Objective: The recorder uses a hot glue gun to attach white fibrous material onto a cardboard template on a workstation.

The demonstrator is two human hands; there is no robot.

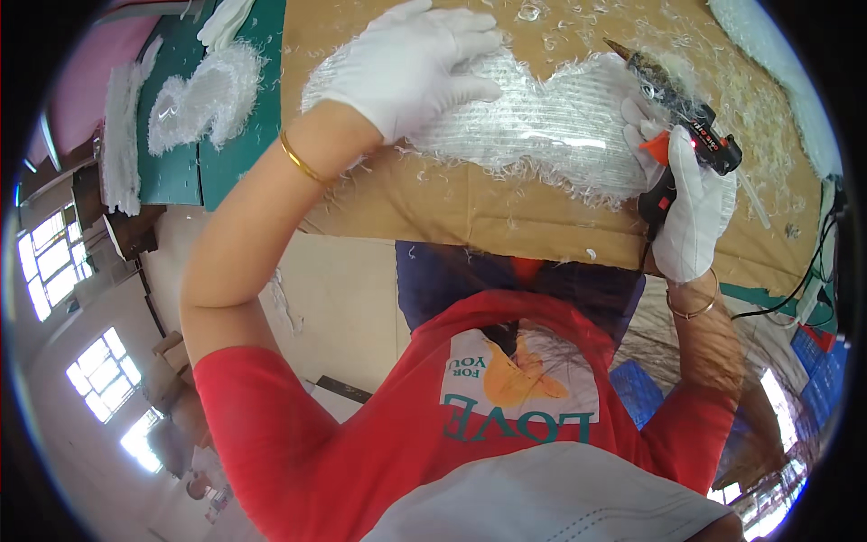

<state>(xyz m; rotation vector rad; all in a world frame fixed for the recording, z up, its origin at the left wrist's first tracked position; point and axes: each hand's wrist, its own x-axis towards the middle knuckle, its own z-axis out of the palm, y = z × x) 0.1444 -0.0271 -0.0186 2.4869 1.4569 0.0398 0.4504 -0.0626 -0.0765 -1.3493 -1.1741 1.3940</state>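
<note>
My left hand (411, 68), in a white glove, lies spread with its palm down on the left part of a white fringed fabric piece (542, 126). That piece has shiny ribbed rows and frayed, wavy edges, and it rests flat on brown cardboard. My right hand (691, 208), also gloved in white, is wrapped round a black hot glue gun (700, 135) with an orange trigger. The gun is above the right end of the fabric. Its brownish nozzle points away and to the left, and wispy white strands cling around its front.
Brown cardboard (470, 203) covers the work surface, with loose white fibres scattered at right. On the green table (167, 176) at left lie a curved white fluffy piece (203, 99), a white strip and a white glove (224, 23). White fluffy material (777, 63) borders the right side. Black cables (795, 289) hang there.
</note>
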